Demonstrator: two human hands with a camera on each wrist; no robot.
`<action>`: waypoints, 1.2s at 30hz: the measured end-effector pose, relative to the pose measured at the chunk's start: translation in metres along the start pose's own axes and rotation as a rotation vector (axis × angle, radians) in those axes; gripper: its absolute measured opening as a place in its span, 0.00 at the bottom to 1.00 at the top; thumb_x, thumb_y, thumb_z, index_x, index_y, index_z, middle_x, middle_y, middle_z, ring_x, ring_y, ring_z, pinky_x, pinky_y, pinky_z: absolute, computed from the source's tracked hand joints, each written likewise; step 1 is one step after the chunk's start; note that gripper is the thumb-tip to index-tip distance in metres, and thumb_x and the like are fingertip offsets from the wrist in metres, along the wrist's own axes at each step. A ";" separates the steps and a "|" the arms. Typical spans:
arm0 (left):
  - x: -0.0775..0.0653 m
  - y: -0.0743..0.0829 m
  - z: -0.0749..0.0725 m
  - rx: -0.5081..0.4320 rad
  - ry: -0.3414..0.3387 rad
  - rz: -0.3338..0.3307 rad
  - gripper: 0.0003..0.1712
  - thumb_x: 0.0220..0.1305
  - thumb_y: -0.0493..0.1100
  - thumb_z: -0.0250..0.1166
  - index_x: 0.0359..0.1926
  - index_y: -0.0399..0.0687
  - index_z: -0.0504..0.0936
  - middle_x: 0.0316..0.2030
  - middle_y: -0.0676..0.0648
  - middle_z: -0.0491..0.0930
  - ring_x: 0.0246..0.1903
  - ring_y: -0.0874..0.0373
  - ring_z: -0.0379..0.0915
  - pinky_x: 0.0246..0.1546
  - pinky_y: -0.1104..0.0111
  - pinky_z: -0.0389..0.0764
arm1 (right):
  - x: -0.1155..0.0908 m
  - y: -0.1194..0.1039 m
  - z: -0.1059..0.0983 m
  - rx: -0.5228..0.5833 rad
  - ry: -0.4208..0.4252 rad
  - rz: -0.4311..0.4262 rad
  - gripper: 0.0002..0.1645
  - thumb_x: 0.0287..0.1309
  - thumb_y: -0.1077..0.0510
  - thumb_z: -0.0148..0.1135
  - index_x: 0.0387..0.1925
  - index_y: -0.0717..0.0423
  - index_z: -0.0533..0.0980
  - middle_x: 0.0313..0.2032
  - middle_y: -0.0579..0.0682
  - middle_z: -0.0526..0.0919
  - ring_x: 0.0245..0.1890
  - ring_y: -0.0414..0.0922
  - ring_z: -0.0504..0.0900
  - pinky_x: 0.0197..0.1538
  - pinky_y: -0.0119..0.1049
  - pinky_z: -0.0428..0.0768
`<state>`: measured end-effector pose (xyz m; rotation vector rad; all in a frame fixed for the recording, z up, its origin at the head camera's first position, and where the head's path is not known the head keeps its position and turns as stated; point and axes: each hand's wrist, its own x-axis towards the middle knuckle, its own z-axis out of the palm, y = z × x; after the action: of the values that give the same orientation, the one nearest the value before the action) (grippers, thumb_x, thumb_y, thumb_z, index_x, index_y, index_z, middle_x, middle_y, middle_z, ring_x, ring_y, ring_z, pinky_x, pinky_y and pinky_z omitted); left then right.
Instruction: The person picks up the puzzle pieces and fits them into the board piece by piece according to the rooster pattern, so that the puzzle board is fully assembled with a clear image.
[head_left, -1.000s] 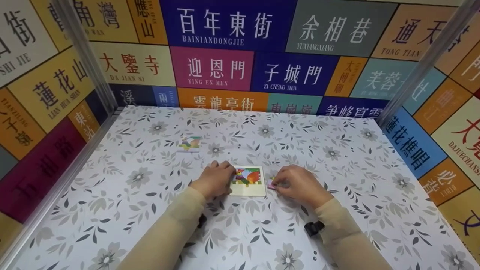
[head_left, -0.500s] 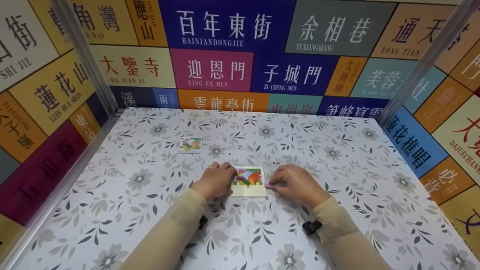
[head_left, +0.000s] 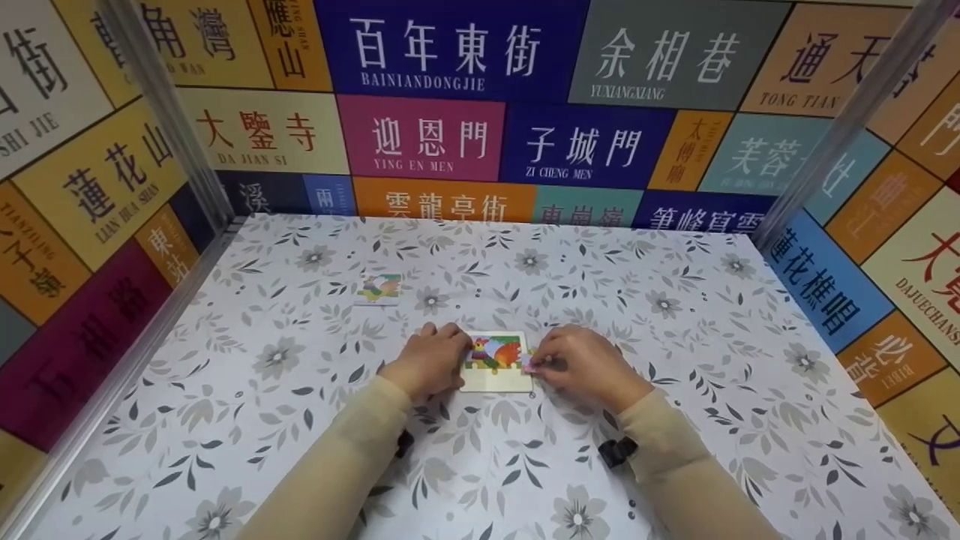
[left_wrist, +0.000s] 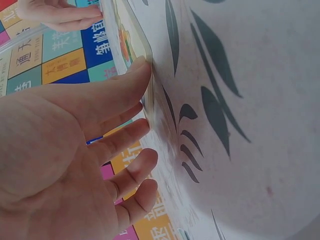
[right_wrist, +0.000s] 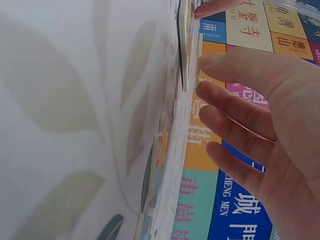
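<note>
In the head view, a small puzzle tray (head_left: 495, 382) lies on the table, its upper part filled with a rooster picture (head_left: 495, 352) and a bare cream strip along the front. My left hand (head_left: 429, 361) grips the tray's left edge; in the left wrist view its thumb (left_wrist: 137, 75) presses on the rim, with the lower fingers curled loosely. At the tray's right edge my right hand (head_left: 589, 365) pinches a small pink puzzle piece (head_left: 529, 368), mostly covered by the fingers. The right wrist view shows that hand (right_wrist: 250, 110) beside the tray (right_wrist: 184, 55), the pinched piece hard to make out.
Further back on the left lies a group of puzzle pieces (head_left: 379, 289) with a bird picture. Thin flat pieces (right_wrist: 154, 172) lie on the table in the right wrist view. A sign-printed wall (head_left: 427, 139) and clear posts (head_left: 184, 127) bound the flower-patterned table.
My right hand has moved left with the pink puzzle piece, from apart from the tray to its right edge. The left hand and tray stay in place.
</note>
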<state>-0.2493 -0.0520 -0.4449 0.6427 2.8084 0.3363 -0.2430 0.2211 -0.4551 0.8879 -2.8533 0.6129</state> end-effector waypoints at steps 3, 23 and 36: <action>0.000 -0.001 0.001 -0.010 -0.006 -0.011 0.33 0.63 0.47 0.75 0.67 0.50 0.76 0.66 0.47 0.73 0.62 0.44 0.67 0.67 0.50 0.70 | 0.001 -0.001 0.000 0.002 -0.013 0.011 0.06 0.57 0.52 0.77 0.38 0.41 0.90 0.40 0.38 0.87 0.44 0.40 0.84 0.53 0.42 0.82; -0.002 -0.003 0.001 -0.028 0.009 -0.005 0.34 0.62 0.47 0.75 0.67 0.51 0.75 0.67 0.47 0.73 0.63 0.45 0.67 0.66 0.50 0.72 | 0.017 -0.015 0.015 0.023 0.019 -0.132 0.05 0.58 0.49 0.77 0.34 0.44 0.89 0.36 0.41 0.86 0.38 0.43 0.83 0.45 0.40 0.81; -0.003 -0.003 0.000 -0.010 0.026 0.013 0.32 0.62 0.47 0.75 0.66 0.49 0.76 0.66 0.46 0.74 0.62 0.43 0.69 0.64 0.50 0.73 | 0.029 -0.029 0.021 -0.006 -0.027 -0.215 0.04 0.59 0.54 0.76 0.36 0.46 0.89 0.39 0.43 0.88 0.40 0.42 0.84 0.49 0.42 0.83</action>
<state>-0.2475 -0.0564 -0.4452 0.6595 2.8265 0.3643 -0.2498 0.1759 -0.4586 1.1895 -2.7290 0.5712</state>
